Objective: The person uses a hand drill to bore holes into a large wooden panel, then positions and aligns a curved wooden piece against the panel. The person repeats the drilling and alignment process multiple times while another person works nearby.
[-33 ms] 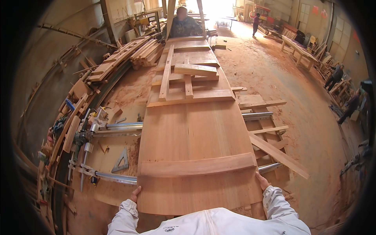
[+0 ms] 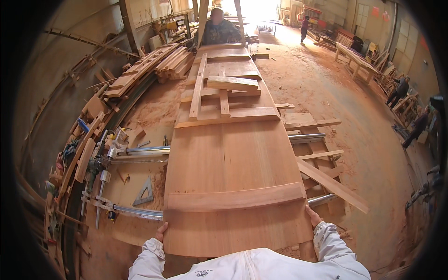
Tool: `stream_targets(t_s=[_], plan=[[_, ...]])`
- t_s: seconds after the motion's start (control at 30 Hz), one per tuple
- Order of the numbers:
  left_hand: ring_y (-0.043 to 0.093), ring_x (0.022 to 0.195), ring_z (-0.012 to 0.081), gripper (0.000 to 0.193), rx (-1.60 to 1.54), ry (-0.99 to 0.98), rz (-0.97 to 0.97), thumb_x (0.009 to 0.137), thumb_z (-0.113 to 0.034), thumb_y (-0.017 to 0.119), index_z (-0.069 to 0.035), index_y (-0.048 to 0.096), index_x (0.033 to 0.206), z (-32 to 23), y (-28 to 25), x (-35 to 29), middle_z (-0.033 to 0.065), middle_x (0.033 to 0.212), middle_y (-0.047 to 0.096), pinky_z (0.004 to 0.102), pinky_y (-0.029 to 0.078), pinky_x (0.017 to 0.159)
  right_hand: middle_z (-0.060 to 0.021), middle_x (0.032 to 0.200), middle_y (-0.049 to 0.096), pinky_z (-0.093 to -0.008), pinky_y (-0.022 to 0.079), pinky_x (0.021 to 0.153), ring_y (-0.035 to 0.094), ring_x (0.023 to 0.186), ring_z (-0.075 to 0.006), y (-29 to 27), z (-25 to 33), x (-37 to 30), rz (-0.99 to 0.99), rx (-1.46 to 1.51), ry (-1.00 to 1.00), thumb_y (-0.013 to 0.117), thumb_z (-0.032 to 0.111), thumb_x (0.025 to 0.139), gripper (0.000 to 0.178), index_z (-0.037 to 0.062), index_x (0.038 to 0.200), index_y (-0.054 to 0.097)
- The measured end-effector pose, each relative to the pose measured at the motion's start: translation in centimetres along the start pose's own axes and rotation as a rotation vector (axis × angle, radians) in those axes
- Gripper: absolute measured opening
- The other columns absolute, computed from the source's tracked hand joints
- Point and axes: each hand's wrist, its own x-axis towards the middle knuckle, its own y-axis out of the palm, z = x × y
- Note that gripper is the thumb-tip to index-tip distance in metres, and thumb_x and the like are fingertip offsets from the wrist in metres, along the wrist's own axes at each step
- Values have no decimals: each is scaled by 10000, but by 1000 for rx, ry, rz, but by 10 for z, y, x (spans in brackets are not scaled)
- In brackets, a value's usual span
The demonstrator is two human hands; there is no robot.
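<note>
A long, wide wooden panel [image 2: 228, 156] stretches away from me, with a curved wooden crosspiece [image 2: 235, 198] across its near part. At the panel's left edge is my left hand [image 2: 161, 231], its fingers partly hidden by the edge. My right hand [image 2: 313, 216] grips the opposite edge, just past the crosspiece's right end, with fingers tucked out of sight. More battens lie across the far half, and loose pieces rest on top of them: a slanting strip [image 2: 199, 88] and a short thick block [image 2: 233, 83].
A person [image 2: 219, 31] is at the panel's far end. Metal clamp bars [image 2: 140, 212] run beneath the panel; a triangular square [image 2: 143, 191] lies at left. A loose plank [image 2: 332, 183] juts out right. Stacked timber [image 2: 175, 64] stands back left; a wooden bench [image 2: 356, 60] stands far right.
</note>
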Motion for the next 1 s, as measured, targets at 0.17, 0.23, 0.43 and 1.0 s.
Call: stream_targets(t_s=[0.17, 0.23, 0.43, 1.0], plan=[[685, 1187, 325, 699, -69, -5, 46, 942, -529, 706, -63, 571, 1445, -3, 10, -1, 149, 1358, 676, 489, 557, 1034, -75, 1389, 665, -388, 505, 1081, 646, 1227, -233, 31, 25, -29, -25, 43, 90, 612, 567, 1003, 662, 96, 1467, 569], [685, 1187, 325, 702, -99, -6, 82, 941, -534, 706, -62, 572, 1443, -9, 32, -8, 148, 1358, 676, 492, 559, 1031, -75, 1381, 670, -387, 516, 1069, 656, 1214, -229, 24, 27, -31, -30, 37, 110, 610, 571, 1002, 662, 97, 1464, 573], [676, 1201, 330, 693, -29, 82, 2, 942, -559, 686, -81, 583, 1433, -12, 26, 2, 141, 1351, 680, 496, 552, 1042, -88, 1369, 672, -384, 505, 1074, 645, 1226, -234, 23, 26, -7, -41, 49, 82, 602, 514, 1030, 612, 47, 1424, 594], [742, 933, 258, 521, -131, -64, -167, 920, -467, 722, -92, 687, 1280, -16, 41, -8, 107, 1128, 770, 422, 602, 851, -70, 1464, 607, -399, 477, 1110, 601, 1291, -256, 3, 13, 3, -173, -88, 72, 573, 557, 1032, 683, 80, 1516, 508]])
